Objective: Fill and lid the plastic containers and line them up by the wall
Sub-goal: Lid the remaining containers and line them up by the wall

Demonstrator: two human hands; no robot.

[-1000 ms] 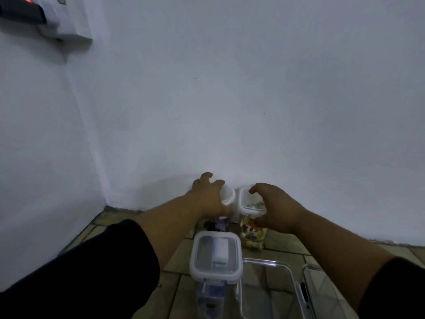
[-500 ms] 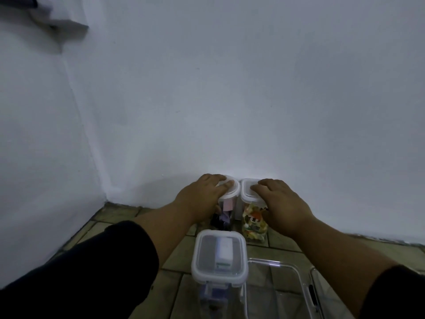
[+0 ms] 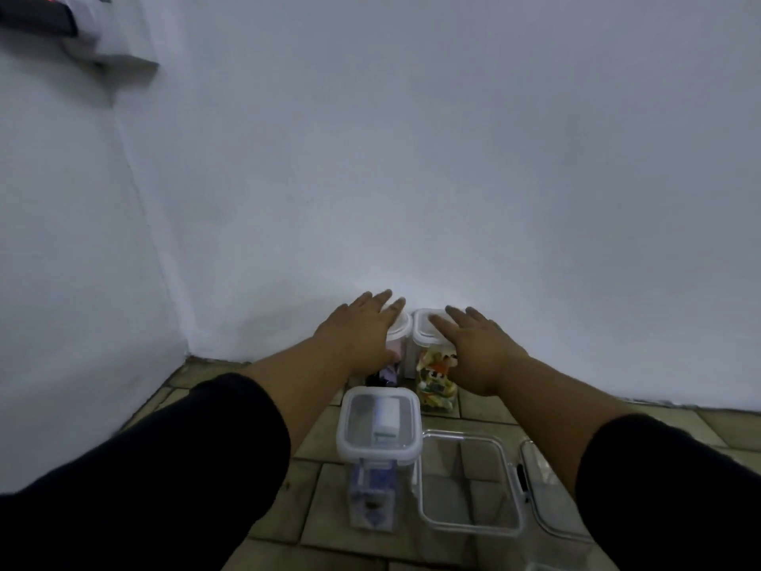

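Both hands lie flat, fingers straight, the grip apart and clamping nothing. The left hand (image 3: 362, 333) rests on the left container (image 3: 398, 326) and the right hand (image 3: 479, 350) on the right container (image 3: 436, 381). Both containers stand against the wall (image 3: 412, 179) at lower centre. Uneven pressing could tip them or leave a lid unseated. Nearer, a lidded container (image 3: 362, 426) and an empty container (image 3: 469, 527) sit between the forearms, where a sleeve might knock them.

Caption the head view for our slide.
Left hand flat on one lidded container, right hand on its neighbour, by the wall.
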